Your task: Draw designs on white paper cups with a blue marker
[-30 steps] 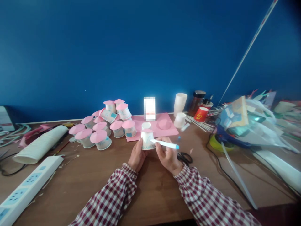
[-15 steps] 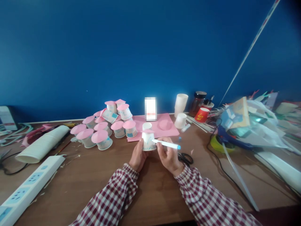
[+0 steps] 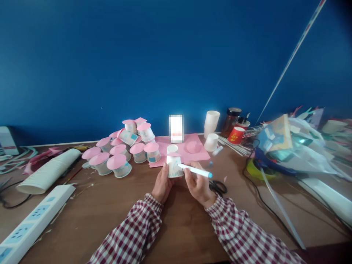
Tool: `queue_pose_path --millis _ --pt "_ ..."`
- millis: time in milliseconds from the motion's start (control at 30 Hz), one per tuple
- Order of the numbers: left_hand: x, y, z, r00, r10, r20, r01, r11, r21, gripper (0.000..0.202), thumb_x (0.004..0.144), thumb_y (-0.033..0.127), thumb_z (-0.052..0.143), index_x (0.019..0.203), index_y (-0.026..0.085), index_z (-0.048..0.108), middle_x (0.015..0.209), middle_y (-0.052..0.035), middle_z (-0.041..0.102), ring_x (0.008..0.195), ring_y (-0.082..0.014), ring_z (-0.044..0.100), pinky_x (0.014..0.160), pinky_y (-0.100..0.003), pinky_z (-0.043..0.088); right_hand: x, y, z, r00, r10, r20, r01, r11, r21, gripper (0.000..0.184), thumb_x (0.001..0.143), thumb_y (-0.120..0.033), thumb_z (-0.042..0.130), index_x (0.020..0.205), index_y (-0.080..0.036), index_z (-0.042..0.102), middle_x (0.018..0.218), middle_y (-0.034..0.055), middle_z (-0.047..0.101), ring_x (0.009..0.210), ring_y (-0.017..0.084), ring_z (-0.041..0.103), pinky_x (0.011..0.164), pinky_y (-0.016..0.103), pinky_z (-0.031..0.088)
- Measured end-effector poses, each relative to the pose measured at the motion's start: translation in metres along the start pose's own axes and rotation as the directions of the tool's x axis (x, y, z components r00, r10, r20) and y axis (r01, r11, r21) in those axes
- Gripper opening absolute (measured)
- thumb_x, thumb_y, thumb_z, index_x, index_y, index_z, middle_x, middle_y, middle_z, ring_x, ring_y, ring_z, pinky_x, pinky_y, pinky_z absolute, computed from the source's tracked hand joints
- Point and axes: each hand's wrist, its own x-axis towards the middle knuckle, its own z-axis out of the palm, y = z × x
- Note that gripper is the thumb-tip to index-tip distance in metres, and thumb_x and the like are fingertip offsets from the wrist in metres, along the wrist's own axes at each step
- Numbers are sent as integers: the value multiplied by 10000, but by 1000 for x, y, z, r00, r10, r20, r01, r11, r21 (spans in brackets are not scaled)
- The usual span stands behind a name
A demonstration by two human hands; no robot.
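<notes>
At 6 o'clock, L fingers (image 3: 164, 171) grip white cup (image 3: 173, 168), R fingers (image 3: 189, 177) pinch marker (image 3: 197, 171); if cup twists, poss. stray line!

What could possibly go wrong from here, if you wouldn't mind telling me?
The left hand holds the blue-marked white paper cup close to the markings, so it might smudge any ink that is wet. The felt-tip marker in the right hand could leave a stray line if the cup shifts. The black-handled scissors lie close by the right hand, which might knock them.
</notes>
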Motion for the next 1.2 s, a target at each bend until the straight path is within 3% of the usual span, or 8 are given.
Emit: queue_pose_path --millis 167,367,633,1200 --pt "0 0 2 1000 11 2 -11 1000 24 516 806 533 514 1121 130 587 1075 -127 643 993 -245 595 862 -362 470 -1 0 1 999 -36 19 37 999 -28 93 879 -179 471 924 -178 553 835 69 623 792 186 614 726 332 528" --pt "1 0 2 1000 7 -2 -7 1000 -21 507 821 501 518 1150 118 567 1070 -125 638 941 -224 600 834 -353 465 -2 2 0 1000 16 2 -16 1000 -14 86 880 -179 472 931 -190 541 842 74 611 772 194 609 708 358 525" --pt "3 -2 1 1000 23 -17 -23 999 28 487 831 530 479 1046 109 593 831 -70 633 680 -141 559 634 -267 443 -1 -8 -1 1000 -14 -17 15 999 30 98 864 -188 486 946 -193 539 817 76 605 740 193 599 660 360 534" --pt "3 -3 0 999 54 -1 -54 998 44 435 832 521 479 992 134 598 783 -40 607 666 -142 528 624 -270 419 0 -10 1 1000 -16 -6 16 1000 -8 94 869 -200 488 904 -176 572 797 56 626 722 170 611 665 295 519"
